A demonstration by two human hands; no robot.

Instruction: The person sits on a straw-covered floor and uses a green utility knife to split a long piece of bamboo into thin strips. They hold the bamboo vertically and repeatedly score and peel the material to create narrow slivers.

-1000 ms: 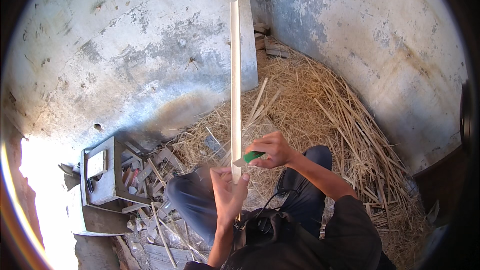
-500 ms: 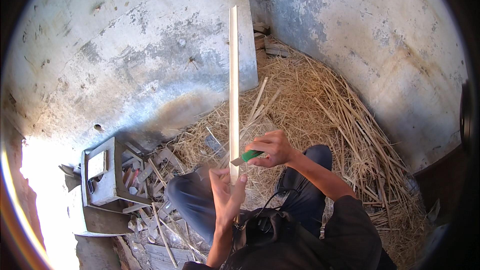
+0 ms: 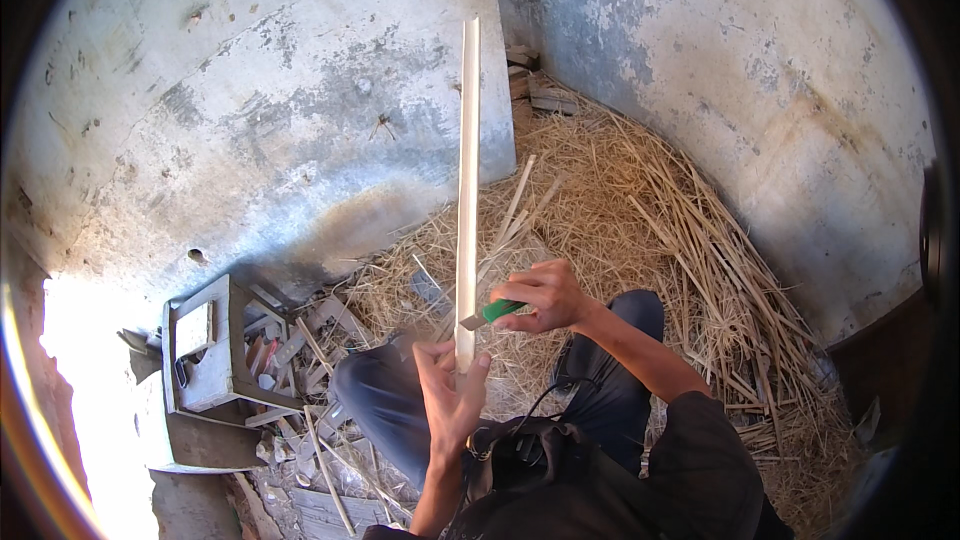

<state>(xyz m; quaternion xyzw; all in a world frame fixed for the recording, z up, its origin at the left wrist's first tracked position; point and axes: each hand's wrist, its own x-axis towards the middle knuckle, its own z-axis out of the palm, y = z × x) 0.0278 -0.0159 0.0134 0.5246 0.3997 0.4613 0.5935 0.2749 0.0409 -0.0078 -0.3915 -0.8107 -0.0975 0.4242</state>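
Note:
A long pale wooden strip point(image 3: 467, 180) stands upright before me, reaching up past the wall. My left hand point(image 3: 450, 395) grips its lower end, palm toward me. My right hand point(image 3: 545, 295) holds a knife with a green handle point(image 3: 497, 311), and the short blade touches the strip's right edge just above my left hand. My knees in dark trousers point(image 3: 380, 400) are below the hands.
A heap of straw and thin split sticks point(image 3: 650, 240) fills the corner on the right against grey plaster walls point(image 3: 300, 110). A small grey wooden box point(image 3: 205, 350) with scraps stands at the left. Loose sticks lie between it and my knees.
The strip has stayed upright with little shift. My left hand has slid slightly lower on it, and the knife hand has kept its place at the strip's edge.

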